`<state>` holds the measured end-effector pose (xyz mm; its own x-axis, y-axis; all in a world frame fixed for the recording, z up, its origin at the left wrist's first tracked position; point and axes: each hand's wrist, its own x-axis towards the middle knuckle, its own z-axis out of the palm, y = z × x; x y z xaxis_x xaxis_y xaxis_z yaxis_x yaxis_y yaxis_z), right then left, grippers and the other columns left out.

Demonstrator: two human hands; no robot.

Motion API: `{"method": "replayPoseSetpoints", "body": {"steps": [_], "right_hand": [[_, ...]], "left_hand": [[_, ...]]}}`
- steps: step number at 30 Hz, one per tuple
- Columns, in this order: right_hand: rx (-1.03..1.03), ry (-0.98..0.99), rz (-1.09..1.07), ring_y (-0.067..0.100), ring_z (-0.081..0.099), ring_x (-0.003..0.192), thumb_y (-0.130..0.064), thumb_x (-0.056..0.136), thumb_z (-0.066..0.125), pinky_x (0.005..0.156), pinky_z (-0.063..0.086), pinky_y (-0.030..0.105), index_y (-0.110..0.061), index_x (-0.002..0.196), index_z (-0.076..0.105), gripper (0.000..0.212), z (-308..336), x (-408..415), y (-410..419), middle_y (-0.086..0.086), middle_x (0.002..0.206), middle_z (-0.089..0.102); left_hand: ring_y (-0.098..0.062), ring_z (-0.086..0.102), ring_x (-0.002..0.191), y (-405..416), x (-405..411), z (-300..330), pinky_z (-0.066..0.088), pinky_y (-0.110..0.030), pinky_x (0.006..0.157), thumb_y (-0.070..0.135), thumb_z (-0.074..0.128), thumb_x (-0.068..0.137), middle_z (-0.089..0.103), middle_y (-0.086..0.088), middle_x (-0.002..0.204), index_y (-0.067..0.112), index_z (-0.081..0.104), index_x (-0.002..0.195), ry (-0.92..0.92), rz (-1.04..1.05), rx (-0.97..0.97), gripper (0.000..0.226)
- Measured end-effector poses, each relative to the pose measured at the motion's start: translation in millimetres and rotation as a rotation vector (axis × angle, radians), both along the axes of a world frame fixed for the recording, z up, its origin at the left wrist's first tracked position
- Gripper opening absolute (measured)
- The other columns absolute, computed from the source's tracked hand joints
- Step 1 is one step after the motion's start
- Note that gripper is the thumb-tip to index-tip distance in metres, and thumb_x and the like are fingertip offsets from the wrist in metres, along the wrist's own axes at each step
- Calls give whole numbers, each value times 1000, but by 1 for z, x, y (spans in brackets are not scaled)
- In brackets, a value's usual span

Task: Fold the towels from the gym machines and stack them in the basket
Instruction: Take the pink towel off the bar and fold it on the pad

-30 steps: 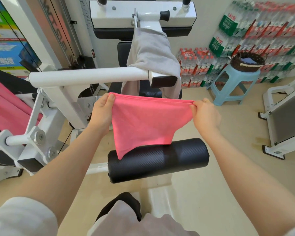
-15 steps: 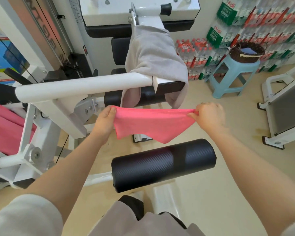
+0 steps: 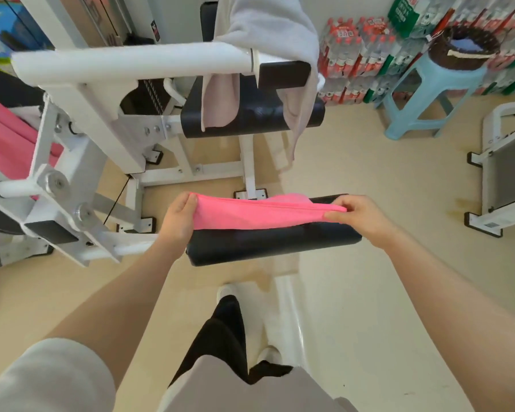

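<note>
While both hands, left (image 3: 177, 217) and right (image 3: 359, 214), pinched its ends, the pink towel (image 3: 256, 214) had been lowered onto the black roller pad (image 3: 274, 245), ready for folding.

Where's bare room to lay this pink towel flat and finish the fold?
The black roller pad under the pink towel shows bare front surface between the left hand and right hand. Bare floor lies between the pad, the blue stool and the machine at right. The upper black pad is crowded by the grey towel.
</note>
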<state>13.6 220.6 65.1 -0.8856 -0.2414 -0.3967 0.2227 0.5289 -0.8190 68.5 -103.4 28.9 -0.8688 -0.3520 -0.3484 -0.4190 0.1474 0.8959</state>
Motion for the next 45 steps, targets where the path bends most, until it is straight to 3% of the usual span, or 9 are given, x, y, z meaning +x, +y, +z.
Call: {"method": "replayPoseSetpoints", "body": {"steps": [5,11,18,22,27,31,36,40,45], "right_hand": [[-50,-157,61,8,55,99,1,82,64,82,41,15,2,84,61,4,-20,43,12,1,111,60],[453,-4,334,22,49,77,-24,91,55,62,35,30,-7,90,52,18,-43,62,4,5,86,58],[202,108,12,25,58,71,-5,84,53,65,45,32,-12,77,61,13,-52,41,-18,9,76,65],[25,46,-143,29,57,91,-6,74,49,76,55,52,-15,73,64,18,-65,9,-38,-2,88,60],[-3,17,-270,19,55,102,-3,76,48,84,40,25,-17,70,63,21,-78,-31,-69,3,102,66],[118,25,-292,17,50,78,-3,87,43,66,37,29,-19,72,57,26,-101,-67,-83,-3,77,59],[384,38,-283,21,47,89,-14,96,39,75,34,27,-3,104,56,22,-132,-89,-89,5,94,54],[500,52,-317,24,36,62,-25,96,42,53,17,33,-13,58,37,41,-141,-95,-93,0,57,38],[422,17,-396,20,45,67,-41,94,44,62,36,31,-9,70,51,40,-122,-67,-83,3,67,50]], "left_hand": [[-15,36,72,15,54,-21,28,-25,62,26,31,101,39,-2,78,13,45,81,-72,6,-56,27],[-14,34,66,13,86,-45,27,-29,63,24,31,101,36,2,71,19,39,72,-47,-3,-124,31],[-12,42,75,-3,74,-55,34,-25,68,21,32,101,47,3,79,8,51,93,-3,-32,-100,24],[-7,46,76,-19,38,-59,36,-22,68,22,34,101,50,6,82,12,53,96,23,-62,-117,22],[-12,46,73,-34,-6,-71,37,-28,70,26,34,101,51,3,80,7,53,93,1,-69,-89,27],[-16,48,78,-44,-35,-86,40,-33,73,27,34,101,53,-5,85,5,54,96,-30,-34,-49,30],[-21,55,96,-50,-59,-109,45,-36,90,32,36,98,61,-7,109,24,55,114,-195,-40,-11,26],[-23,60,98,-58,-60,-113,52,-39,85,45,41,95,60,-6,115,21,47,130,-351,51,238,42],[-26,66,97,-59,-23,-95,53,-39,77,45,39,97,67,-10,109,10,53,119,-401,1,522,43]]}}
